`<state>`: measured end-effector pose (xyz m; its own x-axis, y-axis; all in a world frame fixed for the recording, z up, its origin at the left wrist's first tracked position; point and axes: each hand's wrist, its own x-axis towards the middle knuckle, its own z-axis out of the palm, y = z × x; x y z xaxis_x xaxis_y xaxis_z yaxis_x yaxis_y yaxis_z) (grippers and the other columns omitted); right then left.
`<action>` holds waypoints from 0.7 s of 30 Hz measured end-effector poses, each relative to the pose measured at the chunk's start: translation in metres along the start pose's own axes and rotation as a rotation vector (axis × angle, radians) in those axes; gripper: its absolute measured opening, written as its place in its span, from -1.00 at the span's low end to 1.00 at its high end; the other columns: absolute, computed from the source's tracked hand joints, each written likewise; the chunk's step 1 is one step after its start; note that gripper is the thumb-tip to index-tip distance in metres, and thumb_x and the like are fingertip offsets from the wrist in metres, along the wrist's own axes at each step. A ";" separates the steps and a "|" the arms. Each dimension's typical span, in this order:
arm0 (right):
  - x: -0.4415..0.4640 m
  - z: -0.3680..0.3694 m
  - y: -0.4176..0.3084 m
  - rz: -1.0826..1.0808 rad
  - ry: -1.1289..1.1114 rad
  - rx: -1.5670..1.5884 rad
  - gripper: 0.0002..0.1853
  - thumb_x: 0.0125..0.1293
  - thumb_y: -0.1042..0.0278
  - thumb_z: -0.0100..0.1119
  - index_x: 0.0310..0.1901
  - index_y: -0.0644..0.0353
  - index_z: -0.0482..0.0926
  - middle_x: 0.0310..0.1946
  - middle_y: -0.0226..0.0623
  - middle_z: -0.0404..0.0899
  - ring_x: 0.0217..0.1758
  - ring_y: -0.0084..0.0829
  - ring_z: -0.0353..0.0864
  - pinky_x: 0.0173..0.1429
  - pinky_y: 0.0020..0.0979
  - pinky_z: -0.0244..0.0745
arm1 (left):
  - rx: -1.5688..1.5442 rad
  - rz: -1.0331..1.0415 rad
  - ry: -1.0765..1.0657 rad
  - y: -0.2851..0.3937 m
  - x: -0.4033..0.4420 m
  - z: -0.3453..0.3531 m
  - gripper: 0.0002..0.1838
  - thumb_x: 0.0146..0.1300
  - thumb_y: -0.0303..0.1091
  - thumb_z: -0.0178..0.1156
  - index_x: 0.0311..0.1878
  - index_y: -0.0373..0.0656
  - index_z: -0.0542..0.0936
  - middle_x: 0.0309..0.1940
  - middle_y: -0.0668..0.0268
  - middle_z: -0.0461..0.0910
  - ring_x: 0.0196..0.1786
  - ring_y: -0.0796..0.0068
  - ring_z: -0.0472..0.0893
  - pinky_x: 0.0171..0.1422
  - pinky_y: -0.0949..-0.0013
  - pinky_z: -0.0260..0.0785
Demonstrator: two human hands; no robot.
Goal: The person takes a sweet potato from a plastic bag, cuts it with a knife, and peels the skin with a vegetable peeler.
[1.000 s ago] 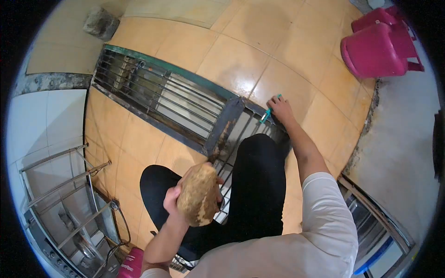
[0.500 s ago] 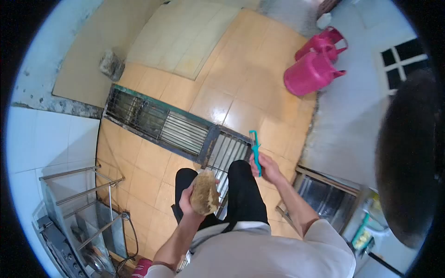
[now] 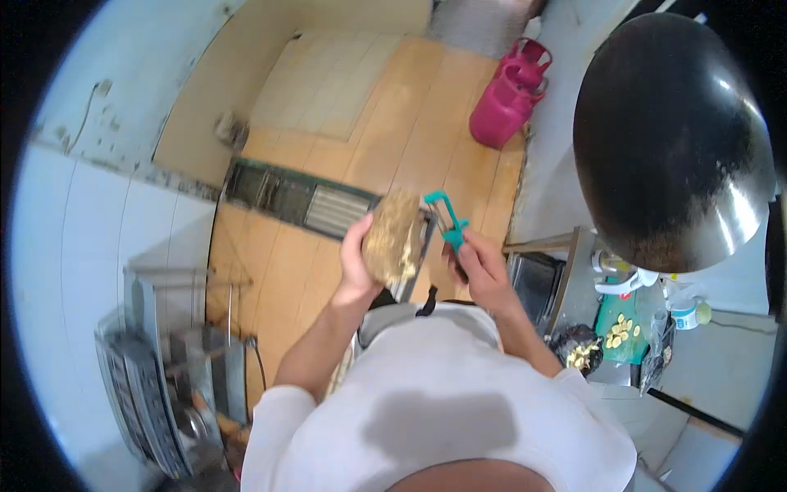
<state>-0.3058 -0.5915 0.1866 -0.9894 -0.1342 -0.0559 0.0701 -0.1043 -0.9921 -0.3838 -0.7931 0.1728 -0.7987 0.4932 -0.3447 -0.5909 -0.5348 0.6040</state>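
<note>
My left hand grips a thick brown-skinned tuber from its left side, in front of my body. A pale yellow patch shows bare on the tuber's lower right edge. In my right hand is a teal-handled vegetable peeler, its blade end pointing up and toward the tuber. A small gap separates the peeler from the tuber's right side. The fingers of my right hand wrap round the peeler's grip.
A dark wok hangs at upper right. Yellowish slices lie on a green cutting board, beside a black bag with scraps. Pink gas cylinders stand by the far wall. At left is a metal rack; a floor grate lies ahead.
Both hands have risen, and the tuber and peeler have come closer together. The view has shifted, bringing the wok and cutting board further into sight.
</note>
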 end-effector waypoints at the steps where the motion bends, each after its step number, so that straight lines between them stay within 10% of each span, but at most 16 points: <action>1: -0.014 -0.004 -0.012 -0.069 0.021 -0.251 -0.73 0.54 0.21 -0.09 -0.15 0.24 0.49 -0.65 -0.21 0.36 -0.61 -0.30 0.38 -0.47 -0.32 0.23 | -0.031 0.034 0.000 -0.016 -0.012 0.010 -0.29 0.38 0.16 -0.22 0.28 -0.29 0.42 0.08 0.04 0.59 -0.08 0.17 0.68 -0.18 0.16 0.63; 8: -0.129 -0.048 -0.049 -0.313 -0.047 -0.810 -0.75 0.43 0.24 0.07 -0.36 0.22 0.44 -0.64 -0.06 0.40 -0.53 0.04 0.47 -0.47 -0.08 0.26 | -0.303 0.055 0.045 -0.110 -0.100 0.100 -0.37 0.48 0.08 -0.29 0.29 -0.25 0.42 0.06 0.01 0.59 0.00 0.16 0.65 -0.07 0.11 0.63; 21: -0.407 -0.073 -0.050 -0.290 0.125 -1.060 -0.68 0.44 0.17 0.05 -0.41 0.19 0.37 -0.65 -0.10 0.40 -0.56 0.05 0.47 -0.50 -0.08 0.27 | -0.188 -0.051 -0.036 -0.302 -0.236 0.175 -0.37 0.47 0.07 -0.27 0.30 -0.26 0.41 0.06 0.02 0.59 -0.07 0.12 0.66 0.02 0.12 0.56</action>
<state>0.0838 -0.4594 0.2503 -0.9608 -0.1344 0.2424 -0.2517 0.7893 -0.5600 0.0033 -0.6281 0.1975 -0.7643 0.5456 -0.3437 -0.6444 -0.6251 0.4406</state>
